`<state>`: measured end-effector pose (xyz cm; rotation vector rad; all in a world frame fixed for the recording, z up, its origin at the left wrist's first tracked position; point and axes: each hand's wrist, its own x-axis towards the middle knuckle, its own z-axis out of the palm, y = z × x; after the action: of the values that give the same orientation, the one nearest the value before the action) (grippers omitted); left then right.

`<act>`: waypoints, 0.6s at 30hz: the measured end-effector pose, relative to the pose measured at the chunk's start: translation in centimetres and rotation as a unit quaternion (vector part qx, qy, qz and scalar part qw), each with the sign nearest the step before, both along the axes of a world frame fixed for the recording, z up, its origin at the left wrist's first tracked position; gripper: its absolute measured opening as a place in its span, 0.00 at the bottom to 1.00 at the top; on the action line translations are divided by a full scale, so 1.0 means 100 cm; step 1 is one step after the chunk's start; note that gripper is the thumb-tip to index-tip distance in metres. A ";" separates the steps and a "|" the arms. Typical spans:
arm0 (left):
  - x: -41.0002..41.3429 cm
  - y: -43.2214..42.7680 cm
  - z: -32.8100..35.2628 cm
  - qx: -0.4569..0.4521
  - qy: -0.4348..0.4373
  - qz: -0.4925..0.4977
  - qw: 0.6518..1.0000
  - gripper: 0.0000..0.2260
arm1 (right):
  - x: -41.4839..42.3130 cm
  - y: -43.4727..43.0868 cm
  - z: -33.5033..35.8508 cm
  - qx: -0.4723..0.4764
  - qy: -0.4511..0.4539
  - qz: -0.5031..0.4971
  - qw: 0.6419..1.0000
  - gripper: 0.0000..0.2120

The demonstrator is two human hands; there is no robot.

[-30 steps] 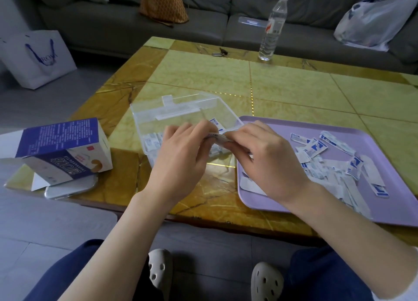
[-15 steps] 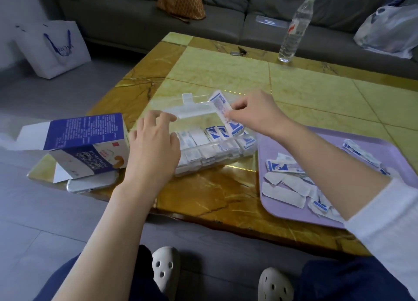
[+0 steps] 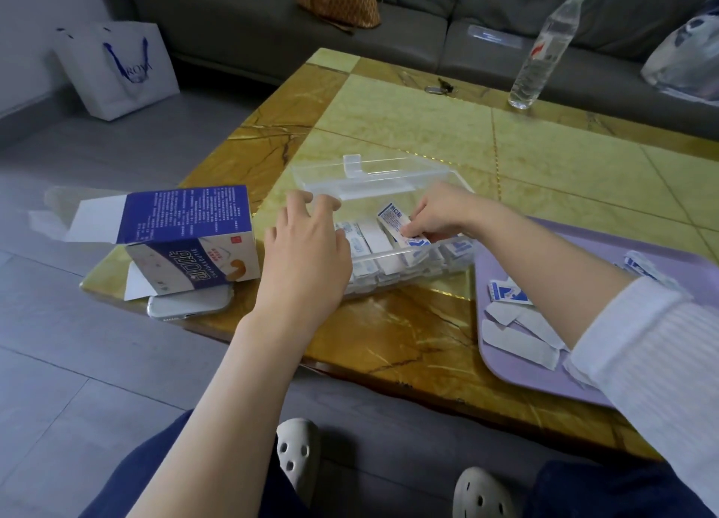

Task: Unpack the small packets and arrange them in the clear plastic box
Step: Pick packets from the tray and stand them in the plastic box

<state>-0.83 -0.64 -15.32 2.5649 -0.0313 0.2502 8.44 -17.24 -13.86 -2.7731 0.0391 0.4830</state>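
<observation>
Two pale shoes (image 3: 297,453) sit on the floor, closest of all. On the tabletop (image 3: 408,331), a purple tray (image 3: 500,263) lies at the near right edge with loose packets (image 3: 517,338) on it. A phone (image 3: 190,303) lies at the near left corner, partly under an open blue carton (image 3: 186,226). The left hand (image 3: 307,257) is over the left end of the box (image 3: 389,175); its fingers are loosely spread, with the tips by the lid's edge. The box is clear and sits near the middle of the near edge, between carton and tray, with rows of packets standing inside. The right hand (image 3: 439,216) reaches in; its fingers pinch one tilted packet (image 3: 393,221), whose low end is down among the rows. A bottle (image 3: 544,47) stands at the far edge; the sofa (image 3: 241,19) is behind it.
</observation>
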 end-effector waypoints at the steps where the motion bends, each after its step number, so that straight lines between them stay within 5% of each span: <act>1: 0.000 -0.001 0.000 0.000 0.000 0.001 1.000 0.16 | 0.002 -0.001 -0.001 0.005 0.001 0.004 1.000 0.12; 5: 0.000 -0.002 0.001 -0.002 0.004 0.004 1.000 0.16 | 0.005 -0.001 -0.004 -0.001 0.005 0.009 1.000 0.21; 11: -0.001 -0.002 0.002 -0.007 0.006 0.001 1.000 0.16 | -0.003 0.002 0.000 -0.072 0.007 0.037 0.997 0.15; 18: -0.001 -0.002 0.002 -0.009 0.012 -0.001 1.000 0.17 | -0.003 0.011 0.006 -0.072 0.021 -0.003 0.997 0.19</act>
<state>-0.91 -0.80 -15.09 2.5496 -0.0236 0.2188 8.12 -16.17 -13.25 -2.9025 0.0974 0.5587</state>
